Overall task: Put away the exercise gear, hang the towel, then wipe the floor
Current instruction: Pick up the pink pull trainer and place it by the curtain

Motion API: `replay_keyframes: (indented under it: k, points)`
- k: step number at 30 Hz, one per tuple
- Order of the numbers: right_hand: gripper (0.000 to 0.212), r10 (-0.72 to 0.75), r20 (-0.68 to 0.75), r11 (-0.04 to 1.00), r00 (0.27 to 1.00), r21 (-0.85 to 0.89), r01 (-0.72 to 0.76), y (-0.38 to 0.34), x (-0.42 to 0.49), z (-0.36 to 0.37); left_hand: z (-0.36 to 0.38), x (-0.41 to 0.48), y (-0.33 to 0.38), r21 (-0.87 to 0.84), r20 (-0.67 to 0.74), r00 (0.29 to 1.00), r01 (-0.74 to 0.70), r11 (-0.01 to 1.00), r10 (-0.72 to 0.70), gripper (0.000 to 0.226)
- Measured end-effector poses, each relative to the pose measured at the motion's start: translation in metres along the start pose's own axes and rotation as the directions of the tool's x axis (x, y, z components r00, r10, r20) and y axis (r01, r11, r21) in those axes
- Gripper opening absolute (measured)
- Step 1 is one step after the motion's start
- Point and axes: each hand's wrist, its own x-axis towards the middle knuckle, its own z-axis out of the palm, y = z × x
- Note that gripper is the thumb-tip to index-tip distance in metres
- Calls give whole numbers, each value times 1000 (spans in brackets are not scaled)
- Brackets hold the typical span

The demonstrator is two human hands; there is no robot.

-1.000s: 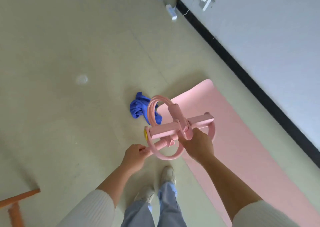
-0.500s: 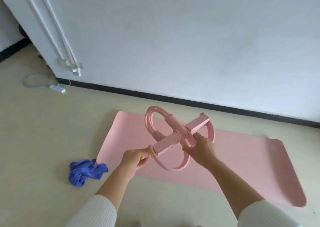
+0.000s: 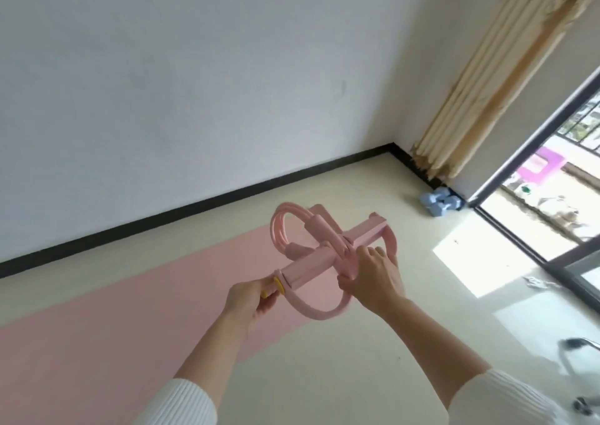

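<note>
I hold a pink pedal resistance puller point(image 3: 324, 259) in front of me at chest height, its bar crosswise and its tube loops curling above and below. My left hand point(image 3: 250, 301) pinches the bar's left end by a yellow cap. My right hand point(image 3: 373, 278) grips the middle of the bar where the handle straps cross. A pink exercise mat point(image 3: 113, 327) lies flat on the floor below, along the wall. Two light-blue dumbbells point(image 3: 441, 202) sit in the far corner by the curtain. The blue towel is out of view.
A white wall with a black skirting point(image 3: 194, 205) runs behind the mat. A beige curtain point(image 3: 493, 77) hangs at the right corner beside a glass sliding door point(image 3: 552, 197). Part of a dark metal object point(image 3: 578, 346) shows at the right edge, on the pale floor.
My view has swung right, from the mat's left end and the blue towel to the corner with the dumbbells and door. Both hands keep the same hold on the puller.
</note>
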Motion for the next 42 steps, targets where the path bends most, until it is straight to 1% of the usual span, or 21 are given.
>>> replay_keyframes:
  k: [2, 4, 6, 8, 13, 15, 17, 20, 23, 26, 28, 29, 32, 34, 37, 42]
  points:
    - [34, 56, -44, 997, 997, -53, -58, 57, 11, -15, 62, 11, -8, 71, 39, 999, 13, 997, -16, 12]
    - [33, 106, -123, 988, 987, -99, -119, 106, 24, -27, 119, 23, -11, 163, 80, 997, 4, 987, -18, 14]
    - [31, 143, -207, 978, 968, -121, -171, 149, 41, -36, 172, 40, -11, 244, 117, 993, -22, 969, -7, 12]
    - [30, 183, -241, 967, 953, -132, -219, 189, 61, -44, 223, 58, -9, 306, 144, 990, -49, 951, 5, 9]
    - [37, 252, -256, 944, 933, -146, -295, 285, 136, -61, 341, 119, 4, 363, 221, 975, -77, 929, -6, 2]
    - [44, 269, -247, 932, 931, -177, -316, 323, 174, -66, 392, 149, 13, 369, 258, 966, -83, 926, -17, 5]
    - [49, 283, -206, 922, 937, -210, -324, 359, 210, -70, 446, 178, 22, 359, 273, 961, -70, 931, -33, 13]
    - [47, 311, -137, 912, 941, -237, -335, 410, 262, -80, 524, 216, 32, 374, 284, 957, -51, 926, -62, 18]
    - [42, 385, -133, 898, 913, -175, -404, 462, 307, -94, 592, 248, 39, 424, 296, 950, -36, 905, -101, 21]
    - [39, 412, -175, 889, 894, -138, -436, 507, 345, -105, 646, 265, 50, 477, 343, 931, -59, 877, -124, 11]
    - [38, 432, -184, 883, 883, -110, -455, 546, 379, -109, 692, 284, 57, 498, 371, 919, -77, 864, -132, 10]
    - [38, 449, -181, 878, 875, -91, -470, 565, 396, -109, 714, 295, 61, 506, 374, 918, -82, 858, -133, 12]
    - [38, 499, -167, 860, 850, -22, -510, 627, 448, -108, 782, 338, 69, 527, 373, 919, -93, 845, -131, 29]
    - [37, 536, -156, 843, 830, 41, -536, 669, 483, -107, 827, 369, 71, 544, 366, 923, -106, 832, -121, 32]
    - [35, 594, -114, 803, 796, 136, -580, 732, 535, -110, 892, 420, 73, 542, 295, 950, -76, 837, -105, 17]
    - [42, 692, -47, 711, 720, 216, -669, 806, 619, -116, 968, 498, 87, 554, 200, 979, -73, 829, -47, 10]
